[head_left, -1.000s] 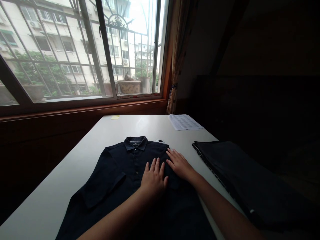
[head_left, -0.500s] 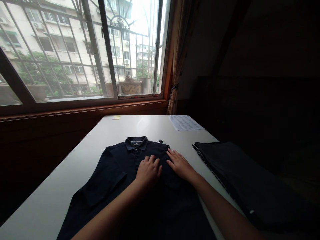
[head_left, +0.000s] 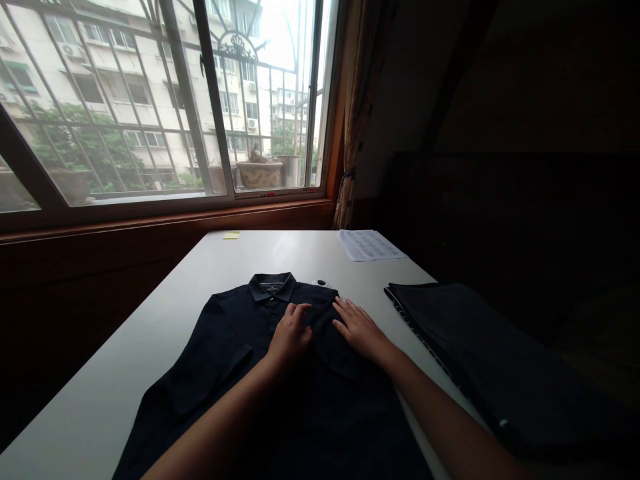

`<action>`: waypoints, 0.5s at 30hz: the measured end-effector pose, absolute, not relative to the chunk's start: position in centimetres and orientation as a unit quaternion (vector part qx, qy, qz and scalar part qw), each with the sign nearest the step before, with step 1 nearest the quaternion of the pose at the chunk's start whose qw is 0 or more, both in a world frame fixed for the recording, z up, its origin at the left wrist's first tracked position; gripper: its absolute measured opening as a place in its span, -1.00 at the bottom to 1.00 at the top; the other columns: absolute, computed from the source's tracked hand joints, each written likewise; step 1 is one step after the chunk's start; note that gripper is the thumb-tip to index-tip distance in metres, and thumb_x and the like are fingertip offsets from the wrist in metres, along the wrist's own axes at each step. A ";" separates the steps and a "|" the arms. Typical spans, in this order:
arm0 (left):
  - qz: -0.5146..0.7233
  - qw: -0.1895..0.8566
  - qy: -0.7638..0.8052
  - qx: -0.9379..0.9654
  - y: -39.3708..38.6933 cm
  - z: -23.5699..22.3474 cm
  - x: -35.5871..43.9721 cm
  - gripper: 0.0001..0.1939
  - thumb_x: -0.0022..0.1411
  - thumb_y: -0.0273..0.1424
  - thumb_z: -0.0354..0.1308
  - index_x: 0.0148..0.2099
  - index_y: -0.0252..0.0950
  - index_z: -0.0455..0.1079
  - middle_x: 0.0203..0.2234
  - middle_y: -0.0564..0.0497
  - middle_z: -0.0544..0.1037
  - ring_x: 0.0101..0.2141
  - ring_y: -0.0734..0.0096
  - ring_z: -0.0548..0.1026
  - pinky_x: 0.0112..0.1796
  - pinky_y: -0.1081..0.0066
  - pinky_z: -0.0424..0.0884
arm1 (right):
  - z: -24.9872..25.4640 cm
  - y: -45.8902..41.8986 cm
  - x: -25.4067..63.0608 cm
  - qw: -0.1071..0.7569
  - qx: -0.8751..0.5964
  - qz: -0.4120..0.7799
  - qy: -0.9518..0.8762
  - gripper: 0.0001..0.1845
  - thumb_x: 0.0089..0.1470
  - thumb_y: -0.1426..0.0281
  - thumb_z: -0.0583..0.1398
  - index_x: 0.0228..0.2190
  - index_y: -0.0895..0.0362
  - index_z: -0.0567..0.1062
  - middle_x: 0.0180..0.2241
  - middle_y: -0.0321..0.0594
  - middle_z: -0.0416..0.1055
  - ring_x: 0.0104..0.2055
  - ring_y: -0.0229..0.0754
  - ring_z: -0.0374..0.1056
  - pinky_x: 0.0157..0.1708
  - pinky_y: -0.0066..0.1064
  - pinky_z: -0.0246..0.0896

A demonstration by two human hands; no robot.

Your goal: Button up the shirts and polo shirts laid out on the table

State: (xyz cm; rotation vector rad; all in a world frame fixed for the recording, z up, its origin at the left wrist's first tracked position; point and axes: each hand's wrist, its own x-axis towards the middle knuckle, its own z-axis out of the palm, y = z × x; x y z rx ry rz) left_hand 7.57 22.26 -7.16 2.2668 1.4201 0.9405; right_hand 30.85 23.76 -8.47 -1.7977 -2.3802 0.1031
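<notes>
A dark navy short-sleeved shirt lies front up, its collar toward the far side and its sleeves folded in over the body. My left hand is above the chest beside the button line, turned on its side. Its fingers are bent, with a gap between forefinger and thumb, and nothing shows between them. Flat on the shirt's right shoulder rests my right hand, fingers stretched out. A small white object with a black oval peeks out past the shoulder edge, partly covered.
The shirt is on a white table. Dark folded cloth lies along the right side. Printed sheets sit at the far right corner, a yellow sticky note at the far left. Behind stands a barred window with a curtain.
My left hand has shifted slightly left and turned from flat with spread fingers to bent fingers on its side. My right hand has stayed in place on the shoulder.
</notes>
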 end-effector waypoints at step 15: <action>0.281 0.184 0.510 0.792 22.1 -6.7 7.8 -0.49 0.21 -0.38 0.15 0.20 -0.18 0.25 -0.23 0.01 0.52 -0.18 0.26 0.50 -0.12 0.36 0.39 | -8.6 23.8 30.9 0.082 -0.596 0.026 -0.798 -0.34 0.33 0.10 -0.08 0.34 0.10 0.11 0.41 -0.21 -0.10 0.43 0.03 -0.16 0.36 -0.04 -0.20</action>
